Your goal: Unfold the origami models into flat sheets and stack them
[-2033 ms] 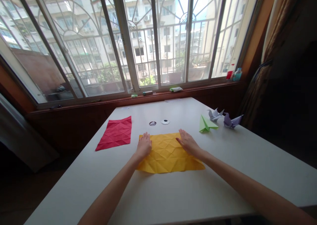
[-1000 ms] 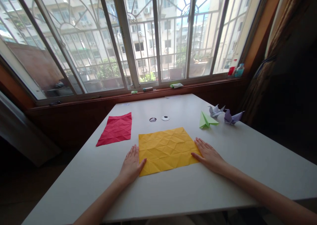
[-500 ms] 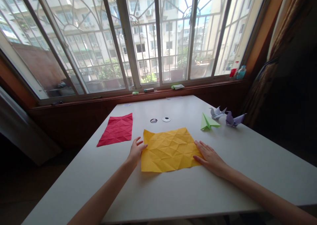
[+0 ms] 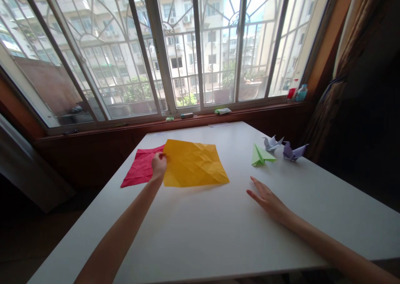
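Note:
My left hand (image 4: pixel 159 164) pinches the left edge of a creased sheet of yellow paper (image 4: pixel 195 165). The sheet is lifted at that side and hides part of the two round pieces' former spot. Behind its left edge, a creased sheet of red paper (image 4: pixel 139 167) lies on the white table (image 4: pixel 200 234), partly covered. My right hand (image 4: pixel 265 198) is open, fingers stretched, over the right part of the table, apart from the yellow paper. Beyond it stands a green paper plane (image 4: pixel 261 155).
A pale paper crane (image 4: pixel 273 143) and a purple paper crane (image 4: pixel 294 151) stand by the table's right edge. Behind the table runs a window sill with a small packet (image 4: pixel 222 111), a red bottle (image 4: pixel 292 89) and a blue bottle (image 4: pixel 301 92). A curtain hangs at right.
My left hand has taken the yellow paper up and moved it left and away from me, partly over the red paper. My right hand has let go of its right edge.

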`<state>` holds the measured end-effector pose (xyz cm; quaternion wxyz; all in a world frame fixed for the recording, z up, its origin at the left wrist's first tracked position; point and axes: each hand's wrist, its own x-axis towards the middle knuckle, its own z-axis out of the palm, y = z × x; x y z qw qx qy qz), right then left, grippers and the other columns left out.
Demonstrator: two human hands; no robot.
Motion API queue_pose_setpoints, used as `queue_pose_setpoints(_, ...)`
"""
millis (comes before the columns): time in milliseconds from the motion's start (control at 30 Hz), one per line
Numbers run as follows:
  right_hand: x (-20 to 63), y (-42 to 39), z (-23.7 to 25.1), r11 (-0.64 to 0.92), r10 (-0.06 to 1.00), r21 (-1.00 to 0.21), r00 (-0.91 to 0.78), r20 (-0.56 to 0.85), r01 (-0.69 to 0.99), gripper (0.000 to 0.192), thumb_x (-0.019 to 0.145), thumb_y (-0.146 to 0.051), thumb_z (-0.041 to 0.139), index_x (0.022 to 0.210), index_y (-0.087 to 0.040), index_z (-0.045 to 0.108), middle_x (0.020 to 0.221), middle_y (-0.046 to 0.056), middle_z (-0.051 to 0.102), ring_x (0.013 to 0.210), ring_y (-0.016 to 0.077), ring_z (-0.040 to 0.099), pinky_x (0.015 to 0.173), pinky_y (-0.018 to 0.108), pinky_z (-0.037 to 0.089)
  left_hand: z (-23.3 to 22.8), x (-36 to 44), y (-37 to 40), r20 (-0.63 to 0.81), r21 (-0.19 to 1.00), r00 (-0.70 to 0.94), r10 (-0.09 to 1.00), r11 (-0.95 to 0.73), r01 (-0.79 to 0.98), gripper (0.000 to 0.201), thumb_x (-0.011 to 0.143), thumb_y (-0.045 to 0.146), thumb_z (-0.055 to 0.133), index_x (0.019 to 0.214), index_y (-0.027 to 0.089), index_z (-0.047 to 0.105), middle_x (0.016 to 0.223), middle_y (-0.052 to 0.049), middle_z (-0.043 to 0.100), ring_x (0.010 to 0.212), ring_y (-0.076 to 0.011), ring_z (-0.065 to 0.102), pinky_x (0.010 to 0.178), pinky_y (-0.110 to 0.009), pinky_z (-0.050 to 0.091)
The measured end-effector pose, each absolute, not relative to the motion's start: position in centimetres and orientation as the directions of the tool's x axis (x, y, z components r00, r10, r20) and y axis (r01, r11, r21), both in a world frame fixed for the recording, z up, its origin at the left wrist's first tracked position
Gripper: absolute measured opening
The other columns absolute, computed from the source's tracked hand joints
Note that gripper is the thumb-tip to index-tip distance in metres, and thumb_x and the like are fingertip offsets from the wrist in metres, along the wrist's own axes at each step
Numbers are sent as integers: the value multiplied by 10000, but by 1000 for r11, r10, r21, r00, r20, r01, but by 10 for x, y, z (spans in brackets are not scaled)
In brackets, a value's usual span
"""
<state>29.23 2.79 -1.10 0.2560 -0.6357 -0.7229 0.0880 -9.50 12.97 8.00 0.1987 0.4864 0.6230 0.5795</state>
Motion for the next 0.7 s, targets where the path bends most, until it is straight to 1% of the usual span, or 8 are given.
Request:
queue_pose_setpoints(67,293,27,-10,186,962,-451,-68,265,873,729,827,-612,275,1334,-93,347,1379,163,411,1267,271,397,1061,402,319,102,-114,136,474,857,-530,703,-230,461,339,864,316,512,1163,154,500,1184,-94,527,1024,-218,548,853,-439,468)
queue_pose_setpoints(133,293,26,-9,192,959,-449,-71,273,873,717,830,-611,269,1332,-106,351,1375,157,417,1261,271,405,1054,401,331,118,-132,136,611,773,-522,595,-306,556,316,933,285,347,1209,157,430,1299,-127,444,1197,-220,436,999,-463,354)
queue_pose_setpoints(167,293,26,-9,193,959,-448,-72,274,873,717,830,-612,266,1330,-106,354,1373,159,419,1258,272,410,1053,401,334,121,-139,133,669,721,-477,570,-341,603,307,946,258,290,1208,157,414,1339,-131,412,1254,-198,382,1047,-437,303)
queue_pose_setpoints(267,293,27,-9,207,956,-445,-83,283,871,719,828,-617,257,1319,-103,366,1362,168,430,1250,274,419,1052,400,337,112,-154,120,755,578,-273,596,-409,706,203,915,190,348,1055,150,490,1362,-124,422,1293,-180,353,1082,-391,273)
queue_pose_setpoints(367,295,29,-10,238,947,-439,-107,302,867,693,834,-610,259,1307,-118,378,1338,164,458,1239,273,433,1044,410,351,81,-162,104,704,490,-67,707,-415,766,140,858,144,417,858,188,551,1257,-78,555,1271,-190,399,1069,-362,310)
queue_pose_setpoints(433,295,30,-10,263,939,-418,-131,319,870,665,841,-598,259,1289,-128,400,1323,162,475,1236,275,436,1043,424,353,59,-168,96,622,462,9,783,-376,803,184,849,132,415,845,209,582,1217,-63,589,1247,-193,433,1056,-329,330)
queue_pose_setpoints(567,294,31,-12,312,921,-353,-189,341,882,609,849,-579,280,1253,-154,446,1315,148,489,1245,277,425,1044,449,352,28,-184,93,440,445,-50,897,-170,879,235,866,157,431,1046,176,581,1200,-139,573,1160,-263,507,980,-421,398)
queue_pose_setpoints(700,293,32,-16,311,921,-337,-195,336,889,618,852,-584,272,1247,-147,460,1321,151,483,1248,279,421,1045,451,349,17,-195,103,277,421,-125,953,-3,907,290,866,295,513,1126,167,530,1153,-90,553,997,-203,566,839,-407,481)
